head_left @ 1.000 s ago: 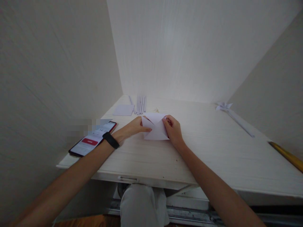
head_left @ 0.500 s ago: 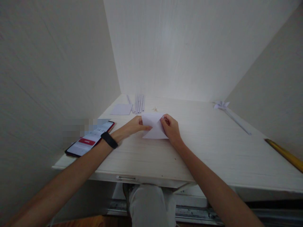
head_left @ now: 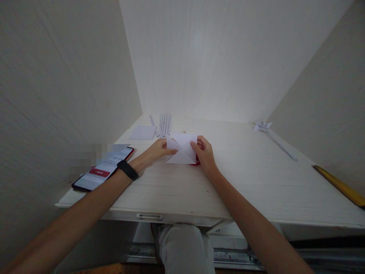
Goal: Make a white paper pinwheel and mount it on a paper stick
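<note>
Since the earlier frame, two flaps of the white paper (head_left: 182,151) have opened again near its top, and a bit of red now shows under its right lower corner. Our left hand (head_left: 155,152) presses its fingertips flat on the left edge; our right hand (head_left: 203,153) pinches the right flap. The paper lies on the desk (head_left: 256,182), between both hands. We think the pinched flap may slip, making the crease crooked.
</note>
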Demonstrator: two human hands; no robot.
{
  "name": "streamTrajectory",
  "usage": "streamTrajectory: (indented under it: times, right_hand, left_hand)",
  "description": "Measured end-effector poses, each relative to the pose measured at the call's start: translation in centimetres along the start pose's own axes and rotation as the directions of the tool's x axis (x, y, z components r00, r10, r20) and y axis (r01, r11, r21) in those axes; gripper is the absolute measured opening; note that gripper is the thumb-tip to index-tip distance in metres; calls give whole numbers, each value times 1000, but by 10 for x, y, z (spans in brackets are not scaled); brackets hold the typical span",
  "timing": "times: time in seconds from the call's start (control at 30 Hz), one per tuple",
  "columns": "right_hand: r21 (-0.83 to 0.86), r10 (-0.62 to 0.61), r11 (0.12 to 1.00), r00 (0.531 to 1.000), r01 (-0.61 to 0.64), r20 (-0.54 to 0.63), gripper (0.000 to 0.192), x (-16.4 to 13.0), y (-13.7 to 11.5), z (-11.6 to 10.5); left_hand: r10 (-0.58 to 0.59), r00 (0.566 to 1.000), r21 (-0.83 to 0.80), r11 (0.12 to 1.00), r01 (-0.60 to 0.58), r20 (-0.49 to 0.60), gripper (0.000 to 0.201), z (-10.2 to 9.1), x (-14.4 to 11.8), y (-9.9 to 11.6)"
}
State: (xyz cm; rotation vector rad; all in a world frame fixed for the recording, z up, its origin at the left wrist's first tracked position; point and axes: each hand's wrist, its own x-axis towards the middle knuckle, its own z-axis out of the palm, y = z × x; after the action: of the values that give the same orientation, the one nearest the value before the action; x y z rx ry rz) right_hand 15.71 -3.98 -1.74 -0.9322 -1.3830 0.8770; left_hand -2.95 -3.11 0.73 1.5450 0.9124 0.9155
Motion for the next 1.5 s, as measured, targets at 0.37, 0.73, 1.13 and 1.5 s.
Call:
streamTrajectory:
  times: [0.37,0.73,1.13,1.5]
  right_hand:
    - [61,21,998,997,-26,77,32,-1,7,2]
    - [50,38,998,998,-41,56,34,0,5,1]
    - [-181,-28,983,999,36,44,22,-2,0,0]
    - [-817,-152,555,985,156,86,15,-3,13,-6]
  left_hand:
    - [32,999,-36,999,-34,-36,41,-2,2,-4]
    - [37,998,7,999,-37,-52,33,-1,0,-2]
    - [-37,986,-83,996,24,-165,38,-5,3,-5]
    - [108,809,-53,984,-169,-578,45,-22,8,-6]
